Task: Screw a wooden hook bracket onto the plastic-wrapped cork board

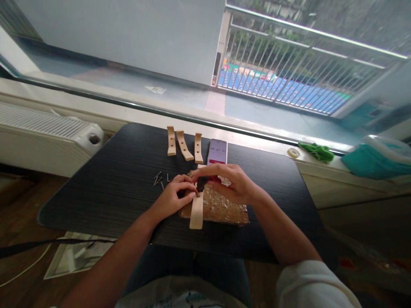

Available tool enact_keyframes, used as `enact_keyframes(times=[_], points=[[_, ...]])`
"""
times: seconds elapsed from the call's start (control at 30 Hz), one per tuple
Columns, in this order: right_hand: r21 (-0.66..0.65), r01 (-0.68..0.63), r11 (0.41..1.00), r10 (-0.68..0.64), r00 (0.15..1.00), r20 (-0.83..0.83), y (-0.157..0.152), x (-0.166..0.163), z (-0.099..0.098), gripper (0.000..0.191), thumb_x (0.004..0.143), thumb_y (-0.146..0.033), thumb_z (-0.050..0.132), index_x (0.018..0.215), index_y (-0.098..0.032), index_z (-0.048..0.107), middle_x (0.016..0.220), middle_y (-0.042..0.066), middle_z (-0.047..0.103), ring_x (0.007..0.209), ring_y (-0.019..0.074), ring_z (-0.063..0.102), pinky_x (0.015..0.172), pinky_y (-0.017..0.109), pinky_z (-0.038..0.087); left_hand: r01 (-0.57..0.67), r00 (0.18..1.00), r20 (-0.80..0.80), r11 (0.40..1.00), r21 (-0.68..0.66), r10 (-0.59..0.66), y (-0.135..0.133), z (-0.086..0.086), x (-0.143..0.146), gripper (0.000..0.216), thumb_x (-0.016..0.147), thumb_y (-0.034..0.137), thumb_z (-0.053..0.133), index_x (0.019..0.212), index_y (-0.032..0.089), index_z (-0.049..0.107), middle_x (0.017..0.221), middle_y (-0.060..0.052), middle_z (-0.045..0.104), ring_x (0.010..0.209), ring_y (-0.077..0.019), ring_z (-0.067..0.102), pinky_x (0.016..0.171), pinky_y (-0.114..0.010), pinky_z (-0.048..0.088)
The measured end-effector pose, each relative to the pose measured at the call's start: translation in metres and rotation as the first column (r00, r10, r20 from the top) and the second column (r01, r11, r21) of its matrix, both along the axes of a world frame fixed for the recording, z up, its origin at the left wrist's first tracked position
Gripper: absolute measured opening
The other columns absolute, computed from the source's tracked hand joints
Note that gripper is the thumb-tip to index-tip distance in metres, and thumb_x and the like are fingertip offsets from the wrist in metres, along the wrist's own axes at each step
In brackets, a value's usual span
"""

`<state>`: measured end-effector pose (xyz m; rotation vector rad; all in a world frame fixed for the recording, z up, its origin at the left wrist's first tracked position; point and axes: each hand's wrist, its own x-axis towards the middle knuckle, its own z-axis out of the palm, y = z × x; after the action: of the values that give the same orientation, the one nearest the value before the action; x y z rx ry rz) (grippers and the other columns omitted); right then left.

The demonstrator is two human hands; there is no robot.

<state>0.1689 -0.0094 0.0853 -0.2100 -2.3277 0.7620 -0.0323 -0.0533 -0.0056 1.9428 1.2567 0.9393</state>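
Observation:
A pale wooden strip (197,211) with a hole lies across a brown box wrapped in clear, wrinkled plastic (221,207). My left hand (175,194) is closed beside the strip. Its thumb and finger pinch close to the hole, and whatever they hold is too small to make out. Over the far part of the strip, my right hand (233,182) curls its fingers around a small dark object (202,183). The kind of this object is unclear, and it partly hides the strip. Several thin metal screws or nails (157,178) lie left of the box.
Three curved wooden pieces with holes (184,145) lie at the back of the black table (105,179), left of a phone (217,150). On the windowsill are a tape roll (293,152), a green cloth (317,152) and a teal container (369,158). A radiator (54,128) stands left.

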Motion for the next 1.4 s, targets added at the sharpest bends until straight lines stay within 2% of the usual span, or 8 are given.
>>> enact_keyframes(times=[0.07,0.13,0.2,0.37,0.57,0.77,1.17,1.4], points=[[-0.026,-0.039,0.999,0.039,0.999,0.009,0.001,0.000,0.002,0.029,0.093,-0.015,0.047,0.120,-0.020,0.057,0.110,0.007,0.071,0.101,0.0129,0.067,0.085,0.027,0.055,-0.008,1.000,-0.004,1.000,-0.009,0.008,0.000,-0.002,0.000,0.015,0.079,0.025,0.059,0.083,0.022,0.073,0.090,-0.004,0.065,0.095,-0.0229,0.058,0.089,-0.037,0.048],[-0.046,-0.042,0.998,0.043,0.999,0.020,0.002,0.000,0.003,0.029,0.093,-0.016,0.048,0.120,-0.021,0.059,0.113,0.006,0.071,0.106,0.0131,0.066,0.091,0.028,0.054,-0.015,1.000,-0.002,1.000,-0.013,0.015,0.000,-0.003,0.000,0.014,0.078,0.026,0.060,0.083,0.022,0.073,0.088,-0.004,0.065,0.094,-0.0231,0.058,0.088,-0.037,0.049],[-0.052,-0.030,0.998,0.031,0.999,0.026,0.002,0.001,0.003,0.028,0.093,-0.018,0.050,0.119,-0.021,0.060,0.110,0.006,0.071,0.103,0.0126,0.067,0.088,0.027,0.055,-0.018,1.000,0.001,1.000,-0.016,0.018,0.000,-0.003,0.000,0.014,0.079,0.026,0.060,0.083,0.022,0.073,0.087,-0.003,0.065,0.094,-0.0230,0.058,0.088,-0.036,0.049],[-0.040,0.009,0.999,-0.009,1.000,0.005,0.002,0.003,0.001,0.026,0.091,-0.022,0.055,0.116,-0.022,0.062,0.102,0.005,0.073,0.080,0.0101,0.066,0.065,0.023,0.053,-0.011,1.000,0.024,1.000,0.004,0.011,0.000,-0.001,0.000,0.012,0.077,0.025,0.062,0.081,0.022,0.072,0.091,-0.003,0.065,0.093,-0.0221,0.058,0.088,-0.035,0.049],[-0.032,0.031,0.999,-0.032,0.999,-0.028,0.004,0.001,0.001,0.022,0.088,-0.022,0.061,0.109,-0.019,0.064,0.099,0.004,0.073,0.062,0.0063,0.054,0.056,0.020,0.047,0.001,1.000,0.016,1.000,-0.007,-0.001,0.000,0.002,0.001,0.012,0.078,0.024,0.060,0.081,0.021,0.071,0.092,-0.003,0.064,0.093,-0.0213,0.057,0.089,-0.035,0.048],[-0.008,0.047,0.999,-0.048,0.997,-0.056,0.003,0.000,0.001,0.022,0.085,-0.019,0.064,0.107,-0.017,0.065,0.089,0.003,0.071,0.056,0.0052,0.046,0.054,0.020,0.044,0.008,1.000,0.027,1.000,0.012,-0.008,-0.001,0.003,0.001,0.011,0.078,0.023,0.060,0.080,0.020,0.071,0.090,-0.002,0.062,0.092,-0.0199,0.057,0.088,-0.032,0.047],[0.012,0.088,0.996,-0.085,0.988,-0.129,0.004,-0.003,-0.007,0.021,0.082,-0.028,0.068,0.100,-0.016,0.065,0.079,0.001,0.066,0.058,0.0053,0.045,0.055,0.020,0.043,0.029,0.999,0.044,1.000,-0.005,-0.029,0.000,-0.002,-0.001,0.013,0.079,0.026,0.060,0.081,0.019,0.071,0.099,-0.006,0.062,0.104,-0.0258,0.056,0.093,-0.039,0.045],[0.025,0.104,0.994,-0.098,0.980,-0.174,0.003,-0.006,-0.012,0.023,0.079,-0.027,0.072,0.098,-0.018,0.063,0.075,-0.002,0.059,0.060,0.0052,0.046,0.055,0.019,0.042,0.022,0.998,0.055,1.000,-0.015,-0.021,0.001,-0.003,-0.001,0.014,0.079,0.027,0.060,0.081,0.019,0.071,0.099,-0.007,0.061,0.104,-0.0253,0.056,0.094,-0.039,0.045]])
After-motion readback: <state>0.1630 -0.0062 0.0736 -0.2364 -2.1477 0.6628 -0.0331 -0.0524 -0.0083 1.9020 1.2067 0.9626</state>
